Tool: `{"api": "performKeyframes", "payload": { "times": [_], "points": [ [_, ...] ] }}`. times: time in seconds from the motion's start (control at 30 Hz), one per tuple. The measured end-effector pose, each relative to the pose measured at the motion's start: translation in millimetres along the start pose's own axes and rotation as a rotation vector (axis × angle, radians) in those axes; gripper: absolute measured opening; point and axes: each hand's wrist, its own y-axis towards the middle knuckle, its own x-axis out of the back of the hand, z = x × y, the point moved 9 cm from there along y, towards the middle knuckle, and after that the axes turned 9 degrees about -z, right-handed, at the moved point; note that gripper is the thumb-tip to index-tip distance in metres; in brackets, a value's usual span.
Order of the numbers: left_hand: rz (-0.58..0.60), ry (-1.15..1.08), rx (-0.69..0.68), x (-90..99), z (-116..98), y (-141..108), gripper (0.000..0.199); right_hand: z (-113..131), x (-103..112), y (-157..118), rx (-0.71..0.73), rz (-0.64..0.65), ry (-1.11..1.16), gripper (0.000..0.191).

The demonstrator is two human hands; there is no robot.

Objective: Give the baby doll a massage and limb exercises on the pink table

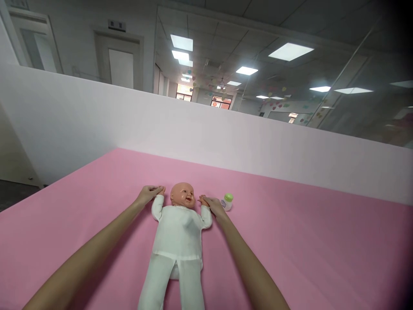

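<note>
Legs nearest, the doll (179,234) lies lengthwise, head pointing away toward the wall (226,142).

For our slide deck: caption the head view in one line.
Left hand and right hand hold a doll's raised arms on a pink surface.

No legible txt; label on small bottle (226,202) & sign above door (116,26) too blurry.

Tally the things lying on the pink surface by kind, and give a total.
Baby doll in white cloth suit: 1
Small white bottle with green cap: 1
Total: 2, both on the pink mat
</note>
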Motion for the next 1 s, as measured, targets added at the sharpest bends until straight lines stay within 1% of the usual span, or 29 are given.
{"api": "performKeyframes", "payload": {
  "times": [0.07, 0.1, 0.17, 0.23, 0.33, 0.4, 0.43, 0.5, 0.6, 0.67, 0.73, 0.8, 0.83, 0.9, 0.93, 1.0],
  "points": [
    [0.015, -0.048, -0.106, 13.4, -21, -13, 0.059, 21, 5, -16, 0.134, 0.060, -0.022, 0.057],
    [0.031, -0.056, -0.158, 21.1, -30, -22, 0.057, 31, 8, -28, 0.196, 0.092, -0.033, 0.058],
    [0.106, -0.027, -0.260, 34.0, -45, -44, 0.048, 49, 13, -56, 0.309, 0.166, -0.067, 0.053],
    [0.246, 0.064, -0.342, 39.1, -54, -72, 0.035, 57, 15, -87, 0.390, 0.244, -0.137, 0.041],
    [0.497, 0.179, -0.406, 34.1, -52, -120, 0.023, 53, 13, -131, 0.438, 0.387, -0.253, 0.024],
    [0.617, 0.215, -0.441, 27.0, -47, -148, 0.022, 44, 9, -156, 0.482, 0.504, -0.325, 0.016],
    [0.657, 0.250, -0.463, 22.7, -44, -159, 0.021, 39, 7, -167, 0.523, 0.551, -0.366, 0.016],
    [0.696, 0.336, -0.499, 14.6, -35, -175, 0.018, 30, 4, -183, 0.610, 0.595, -0.452, 0.019],
    [0.694, 0.396, -0.496, 8.0, -24, -184, 0.019, 19, 5, -192, 0.674, 0.558, -0.508, 0.020],
    [0.666, 0.348, -0.487, 8.9, -25, -182, 0.021, 19, 8, -192, 0.677, 0.507, -0.473, 0.016],
    [0.586, 0.261, -0.476, 16.2, -33, -171, 0.023, 24, 14, -185, 0.666, 0.423, -0.409, 0.016],
    [0.415, 0.165, -0.445, 33.0, -41, -151, 0.028, 31, 28, -168, 0.618, 0.262, -0.321, 0.025],
    [0.299, 0.122, -0.418, 45.2, -44, -139, 0.031, 32, 39, -155, 0.565, 0.159, -0.264, 0.032],
    [0.052, 0.054, -0.347, 74.3, -43, -116, 0.042, 27, 64, -129, 0.405, -0.023, -0.136, 0.049],
    [-0.052, 0.025, -0.300, 88.5, -40, -107, 0.047, 22, 75, -117, 0.312, -0.081, -0.072, 0.056],
    [-0.201, -0.012, -0.193, 112.7, -27, -94, 0.058, 9, 93, -98, 0.144, -0.120, 0.031, 0.061]
  ]
}}
